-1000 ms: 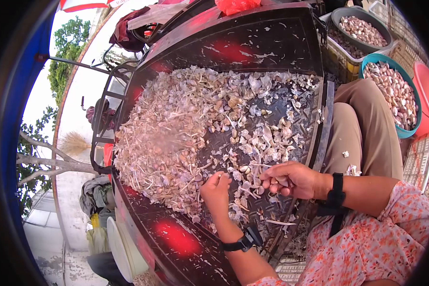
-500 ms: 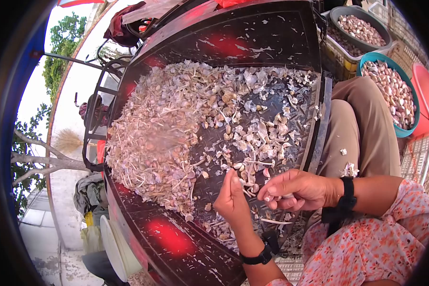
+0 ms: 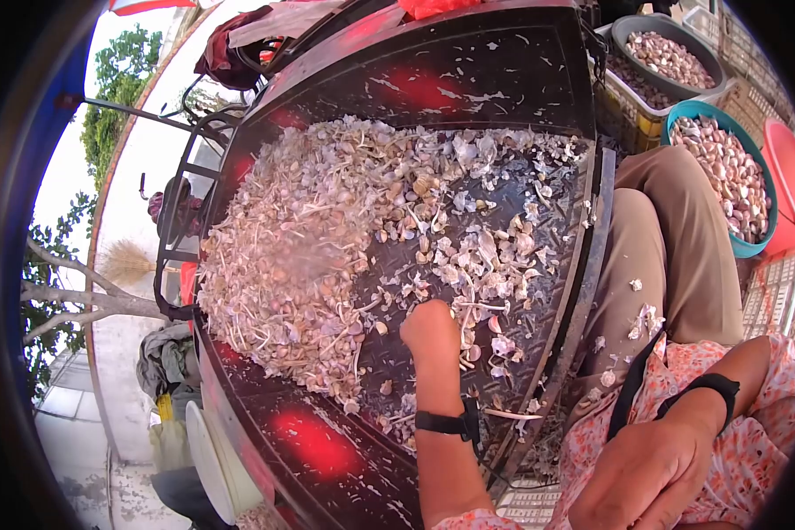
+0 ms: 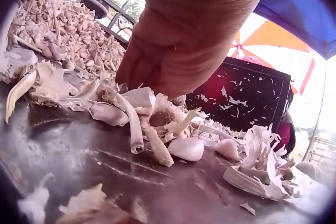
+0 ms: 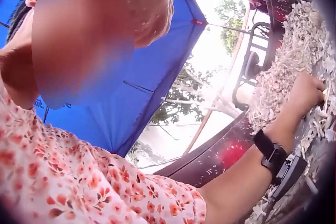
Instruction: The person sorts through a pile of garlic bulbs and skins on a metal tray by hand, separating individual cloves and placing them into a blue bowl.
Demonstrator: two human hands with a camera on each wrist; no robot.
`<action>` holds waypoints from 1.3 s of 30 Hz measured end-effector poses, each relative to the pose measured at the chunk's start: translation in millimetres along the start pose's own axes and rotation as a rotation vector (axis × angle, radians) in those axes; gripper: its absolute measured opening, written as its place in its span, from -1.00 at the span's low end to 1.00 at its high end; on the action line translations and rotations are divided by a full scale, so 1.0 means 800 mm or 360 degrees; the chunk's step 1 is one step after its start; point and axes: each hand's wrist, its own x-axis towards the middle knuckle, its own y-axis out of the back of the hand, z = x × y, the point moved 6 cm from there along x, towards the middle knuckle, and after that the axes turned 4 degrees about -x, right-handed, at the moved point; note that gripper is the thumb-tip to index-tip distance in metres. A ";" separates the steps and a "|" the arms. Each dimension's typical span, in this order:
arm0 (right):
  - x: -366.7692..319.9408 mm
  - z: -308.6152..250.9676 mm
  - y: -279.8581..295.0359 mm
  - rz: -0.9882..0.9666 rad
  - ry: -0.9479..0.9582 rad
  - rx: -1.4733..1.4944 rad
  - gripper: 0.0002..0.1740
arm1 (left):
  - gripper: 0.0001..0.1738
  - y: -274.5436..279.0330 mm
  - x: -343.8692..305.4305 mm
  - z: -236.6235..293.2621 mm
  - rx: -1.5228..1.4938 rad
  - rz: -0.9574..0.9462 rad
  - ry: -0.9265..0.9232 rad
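Observation:
Curled down over the black bed, my left hand (image 3: pixel 431 329) is among garlic skins with its fingertips hidden. In the left wrist view the back of that hand (image 4: pixel 181 29) reaches into papery skins, cut stems (image 4: pixel 134 124) and loose garlic cloves (image 4: pixel 187 149). My right hand (image 3: pixel 649 477) hangs low in front of the patterned shirt, knuckles up; its fingers are bent under and out of sight, so I cannot tell what they hold. A large heap of garlic cloves and skins (image 3: pixel 283 256) covers the far left of the bed.
The black bed's side wall (image 3: pixel 486 79) rises beyond the heap. To the right stand a teal basin (image 3: pixel 773 190) and a grey basin (image 3: pixel 623 35), both with garlic cloves. Legs in tan trousers (image 3: pixel 680 238) press near the bed's edge (image 3: pixel 592 238). A white bucket (image 3: pixel 210 459) stands lower left.
My right hand has left its place beside the left one and moved back toward the body, lower right. My left hand has turned knuckles up and reached down into the skins.

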 end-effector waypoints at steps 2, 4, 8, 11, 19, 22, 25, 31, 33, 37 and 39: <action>0.001 -0.004 -0.002 -0.0025 0.0031 -0.0094 -0.72 | -0.86 0.013 0.000 0.001 -0.0036 -0.0024 0.0055; 0.001 -0.011 -0.001 0.0000 0.0128 -0.0152 -0.72 | -0.78 0.017 -0.001 -0.006 -0.0075 -0.0049 0.0097; 0.000 -0.013 0.003 0.0027 0.0196 -0.0161 -0.72 | -0.75 0.015 -0.035 -0.033 -0.1957 0.0155 0.0486; 0.004 -0.013 0.003 -0.0012 0.0225 -0.0136 -0.71 | -0.67 0.005 -0.058 -0.024 -0.3562 0.0123 0.0257; 0.005 -0.012 0.001 0.0032 0.0175 -0.0193 -0.72 | -0.63 0.027 -0.113 0.004 -0.4373 0.0170 -0.0072; 0.005 -0.011 -0.001 -0.0001 0.0198 -0.0212 -0.73 | -0.64 0.043 -0.130 0.012 -0.4257 0.0295 -0.0095; 0.005 -0.012 -0.003 -0.0035 0.0185 -0.0222 -0.73 | -0.63 0.049 -0.148 0.016 -0.4169 0.0323 -0.0321; -0.020 0.005 -0.006 -0.0040 0.0012 -0.0394 -0.71 | -0.64 0.073 -0.186 0.032 -0.3984 0.0633 -0.0478; -0.008 -0.001 -0.006 -0.0036 0.0056 -0.0374 -0.71 | -0.65 0.093 -0.201 0.038 -0.3882 0.0751 -0.0566; -0.031 0.026 0.016 0.0051 -0.0116 -0.0104 -0.68 | -0.73 0.136 -0.231 0.063 -0.3958 0.0791 -0.0707; -0.060 0.060 0.037 0.0604 -0.0421 0.0422 -0.71 | -0.71 0.162 -0.240 0.084 -0.3943 0.0605 -0.1272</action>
